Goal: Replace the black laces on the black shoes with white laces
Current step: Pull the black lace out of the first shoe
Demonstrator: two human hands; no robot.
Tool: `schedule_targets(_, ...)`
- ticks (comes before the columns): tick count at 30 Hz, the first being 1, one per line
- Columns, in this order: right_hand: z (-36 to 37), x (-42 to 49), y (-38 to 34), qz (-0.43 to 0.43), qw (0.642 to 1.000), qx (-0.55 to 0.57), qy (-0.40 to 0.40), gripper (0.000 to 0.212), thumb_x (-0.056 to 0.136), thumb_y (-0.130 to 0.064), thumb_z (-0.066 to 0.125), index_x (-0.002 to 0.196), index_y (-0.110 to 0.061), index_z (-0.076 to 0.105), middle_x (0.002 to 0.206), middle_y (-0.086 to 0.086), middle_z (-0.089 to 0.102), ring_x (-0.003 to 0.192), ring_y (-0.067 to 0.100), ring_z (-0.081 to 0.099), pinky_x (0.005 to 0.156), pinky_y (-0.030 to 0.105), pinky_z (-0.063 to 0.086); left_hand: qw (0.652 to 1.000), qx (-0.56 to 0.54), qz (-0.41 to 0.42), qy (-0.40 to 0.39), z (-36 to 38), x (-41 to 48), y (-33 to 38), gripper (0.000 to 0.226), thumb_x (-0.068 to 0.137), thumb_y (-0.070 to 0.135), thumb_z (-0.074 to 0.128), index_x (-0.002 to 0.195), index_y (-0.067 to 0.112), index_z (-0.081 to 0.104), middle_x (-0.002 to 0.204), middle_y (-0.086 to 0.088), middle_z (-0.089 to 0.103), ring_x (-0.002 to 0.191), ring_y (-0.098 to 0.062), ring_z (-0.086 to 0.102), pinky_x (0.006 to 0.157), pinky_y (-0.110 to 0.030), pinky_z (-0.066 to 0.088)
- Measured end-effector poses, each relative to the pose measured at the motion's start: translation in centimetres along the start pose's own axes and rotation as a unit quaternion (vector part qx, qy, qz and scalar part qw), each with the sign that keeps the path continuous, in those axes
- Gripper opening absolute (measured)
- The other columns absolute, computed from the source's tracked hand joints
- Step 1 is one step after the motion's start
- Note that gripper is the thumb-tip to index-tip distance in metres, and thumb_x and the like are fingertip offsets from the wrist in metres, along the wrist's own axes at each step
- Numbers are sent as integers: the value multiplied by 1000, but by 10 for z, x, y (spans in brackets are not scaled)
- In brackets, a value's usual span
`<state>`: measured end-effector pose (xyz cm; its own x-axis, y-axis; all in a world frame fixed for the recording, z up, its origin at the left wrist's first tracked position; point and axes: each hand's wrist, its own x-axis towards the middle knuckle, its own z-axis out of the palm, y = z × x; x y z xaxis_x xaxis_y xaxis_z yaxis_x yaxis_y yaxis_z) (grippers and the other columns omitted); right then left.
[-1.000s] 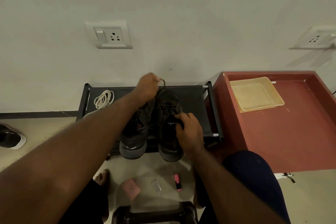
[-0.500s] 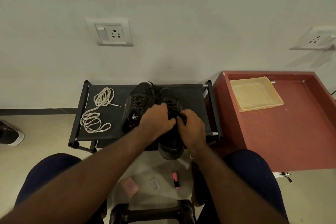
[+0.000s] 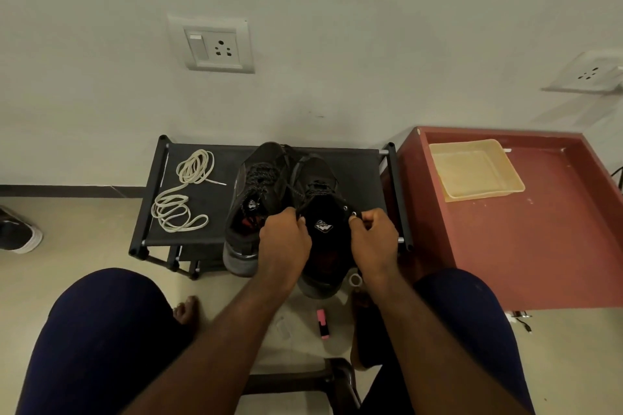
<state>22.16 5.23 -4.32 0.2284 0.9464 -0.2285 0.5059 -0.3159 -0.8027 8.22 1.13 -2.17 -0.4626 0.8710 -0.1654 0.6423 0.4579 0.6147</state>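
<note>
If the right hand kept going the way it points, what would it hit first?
The right hand would probably meet the laced front of the black shoe it pinches; depth is unclear.

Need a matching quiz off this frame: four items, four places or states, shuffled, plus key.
Items:
1. white laces
2. yellow tray
3. pink marker
4. right-side black shoe

Places or states:
A. lying low between the knees
B. pinched at its top by left hand and right hand
C. coiled on the black rack
D. on the red table

Pairs: 1-C, 2-D, 3-A, 4-B
</note>
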Motion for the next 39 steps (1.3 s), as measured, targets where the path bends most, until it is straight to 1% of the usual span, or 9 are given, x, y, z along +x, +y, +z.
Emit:
schedule_targets(3,-5,-21,3,-27,998,-39,-38,15,89,-18,63,78,-19,53,74,-4,60,68,13,57,60,30,48,999,18,31,-5,4,-14,-17,18,98,23,51,95,7,60,91,-15,67,90,-36,63,69,-37,44)
schedule_targets(9,-3,-45,6,-67,978,-135,-145,16,86,-15,65,94,-24,54,91,-5,64,85,15,63,77,36,55,997,-6,65,-33,11,-38,-39,32,97,19,53,127,17,62,102,-8,71,95,-26,66,80,-39,54)
schedule_targets(14,-3,-50,7,-103,959,-181,-189,20,88,-22,69,107,-24,63,102,-3,61,96,15,60,88,34,52,995,-4,81,-57,16,-44,-46,36,95,20,55,130,19,61,103,-9,68,94,-27,65,79,-39,53)
schedule_targets(19,-7,-39,0,-113,947,-188,-234,13,97,-26,58,100,-22,70,98,-4,67,92,13,63,84,32,52,993,29,91,-68,17,-47,-49,43,99,26,51,142,18,50,112,-11,62,101,-28,61,83,-37,49)
schedule_targets(22,-10,-23,-3,-94,957,-177,-211,7,93,-25,65,93,-18,67,88,-4,67,86,14,65,78,33,55,991,36,101,-75,17,-53,-51,45,100,27,49,145,21,46,114,-9,60,101,-27,60,84,-39,50)
schedule_targets(27,-6,-6,-8,-72,972,-150,-166,22,86,-26,75,102,-16,65,94,-3,63,89,13,60,81,30,52,989,77,105,-75,20,-52,-50,47,102,36,45,148,29,40,115,-5,54,93,-23,60,75,-33,48)
schedule_targets(32,3,-1,-9,-88,971,-158,-159,9,91,-22,67,83,-17,66,83,-3,66,82,12,63,75,28,51,986,96,118,-67,22,-48,-51,48,101,38,46,147,30,41,112,-4,50,87,-20,58,70,-28,43)
schedule_targets(37,2,0,-10,15,985,-45,-164,11,93,-17,63,90,-7,64,82,8,68,73,18,62,69,35,52,984,108,114,-88,26,-46,-48,50,99,39,48,148,31,38,114,-5,46,91,-22,57,73,-33,48)
schedule_targets(39,-1,-3,-13,61,980,-9,-187,11,96,-15,59,96,-5,63,80,9,64,65,15,57,60,30,50,984,107,111,-94,26,-47,-48,51,99,39,49,149,32,37,114,-5,45,93,-22,56,74,-34,49)
